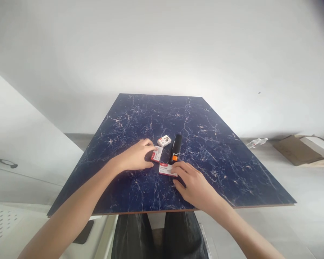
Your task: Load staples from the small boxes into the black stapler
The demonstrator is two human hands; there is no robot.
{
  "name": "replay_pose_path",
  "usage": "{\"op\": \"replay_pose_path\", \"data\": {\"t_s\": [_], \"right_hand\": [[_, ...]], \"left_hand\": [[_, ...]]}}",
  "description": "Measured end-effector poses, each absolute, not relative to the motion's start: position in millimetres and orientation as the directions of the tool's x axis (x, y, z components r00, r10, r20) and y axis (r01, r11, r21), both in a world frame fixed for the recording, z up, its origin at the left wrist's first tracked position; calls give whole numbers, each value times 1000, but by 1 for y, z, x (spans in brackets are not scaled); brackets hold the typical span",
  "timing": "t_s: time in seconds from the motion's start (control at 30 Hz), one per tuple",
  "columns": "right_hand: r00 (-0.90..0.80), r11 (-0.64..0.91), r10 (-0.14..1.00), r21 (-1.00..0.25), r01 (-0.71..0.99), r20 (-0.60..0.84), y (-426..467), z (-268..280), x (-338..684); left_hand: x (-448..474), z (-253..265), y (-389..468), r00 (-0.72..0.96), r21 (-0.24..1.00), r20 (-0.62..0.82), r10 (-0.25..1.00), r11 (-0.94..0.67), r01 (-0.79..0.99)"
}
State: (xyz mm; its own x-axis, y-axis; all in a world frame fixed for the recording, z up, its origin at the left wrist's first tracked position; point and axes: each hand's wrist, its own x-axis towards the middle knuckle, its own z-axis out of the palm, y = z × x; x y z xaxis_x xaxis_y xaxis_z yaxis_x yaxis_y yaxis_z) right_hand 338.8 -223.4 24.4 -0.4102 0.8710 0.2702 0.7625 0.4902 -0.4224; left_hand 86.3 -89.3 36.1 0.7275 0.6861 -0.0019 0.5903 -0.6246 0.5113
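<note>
A black stapler (177, 145) with an orange part lies lengthwise on the dark blue marbled table (151, 115). Around it are three small red-and-white staple boxes. My left hand (137, 154) is beside the left staple box (157, 154), its thumb and fingers apart, with a fingertip touching the box's upper left. The fingers of my right hand (191, 178) lie over the right end of the front staple box (166, 168), thumb by its lower edge, covering that end. The back staple box (164, 140) sits untouched, left of the stapler.
A pale wall (162, 46) rises behind the table. On the floor to the right are an opened cardboard box (294, 149) and a clear plastic item (256, 142). A white cabinet with a dark handle (2, 162) stands at the left. My legs are under the table's front edge.
</note>
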Motion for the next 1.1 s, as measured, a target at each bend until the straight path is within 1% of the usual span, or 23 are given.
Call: {"op": "replay_pose_path", "data": {"t_s": [0.1, 0.2, 0.27, 0.4, 0.47, 0.5, 0.53, 0.57, 0.63, 0.67, 0.7, 0.73, 0.77, 0.8, 0.87, 0.9, 0.97, 1.0, 1.03, 1.1], "right_hand": [[-439, 485, 874, -433, 759, 210, -227, 28, 335], [-499, 476, 862, -481, 736, 90, -226, 37, 336], [-589, 494, 808, -526, 693, -16, -220, 46, 337], [-750, 503, 630, -630, 592, -203, -202, 63, 333], [-784, 498, 575, -662, 560, -231, -195, 68, 329], [-781, 498, 585, -664, 558, -219, -192, 70, 327], [-759, 499, 624, -652, 570, -185, -189, 72, 325], [-712, 502, 690, -624, 599, -129, -185, 73, 322], [-570, 500, 821, -522, 691, 32, -174, 72, 316], [-506, 498, 855, -455, 739, 114, -168, 70, 312], [-469, 500, 865, -382, 777, 178, -160, 67, 308], [-468, 514, 858, -314, 799, 212, -153, 64, 304], [-494, 537, 843, -263, 802, 215, -147, 62, 301], [-527, 564, 825, -238, 791, 204, -141, 60, 300], [-568, 599, 801, -257, 758, 190, -132, 61, 302], [-555, 591, 807, -282, 756, 203, -128, 64, 305], [-451, 510, 858, -300, 806, 244, -118, 71, 312], [-378, 441, 890, -276, 854, 254, -113, 74, 314], [-312, 367, 918, -226, 902, 245, -106, 76, 314], [-251, 266, 956, -81, 961, 154, -90, 76, 309]], "left_hand": [[84, 37, -82, 755, 535, 36, 655, -651, 539], [83, 38, -79, 751, 562, 24, 660, -630, 536], [84, 40, -80, 730, 562, -2, 683, -603, 566], [84, 41, -84, 712, 551, -51, 700, -575, 605], [82, 40, -83, 702, 549, -64, 709, -563, 618], [81, 40, -82, 698, 552, -73, 713, -554, 623], [79, 40, -81, 697, 557, -81, 713, -547, 625], [78, 39, -79, 702, 564, -86, 707, -546, 619], [74, 39, -77, 724, 581, -86, 684, -556, 594], [73, 39, -76, 734, 587, -85, 674, -561, 584], [72, 40, -75, 737, 589, -90, 670, -561, 582], [71, 40, -75, 734, 587, -99, 671, -556, 588], [70, 41, -75, 729, 584, -107, 676, -551, 597], [70, 41, -75, 723, 581, -108, 682, -547, 603], [72, 40, -76, 723, 585, -89, 685, -552, 594], [73, 38, -77, 727, 590, -70, 683, -559, 582], [77, 35, -80, 732, 596, -39, 680, -572, 563], [80, 34, -82, 731, 596, -30, 681, -575, 560], [82, 34, -84, 728, 596, -25, 685, -574, 561], [86, 34, -87, 717, 596, -21, 697, -567, 569]]}}
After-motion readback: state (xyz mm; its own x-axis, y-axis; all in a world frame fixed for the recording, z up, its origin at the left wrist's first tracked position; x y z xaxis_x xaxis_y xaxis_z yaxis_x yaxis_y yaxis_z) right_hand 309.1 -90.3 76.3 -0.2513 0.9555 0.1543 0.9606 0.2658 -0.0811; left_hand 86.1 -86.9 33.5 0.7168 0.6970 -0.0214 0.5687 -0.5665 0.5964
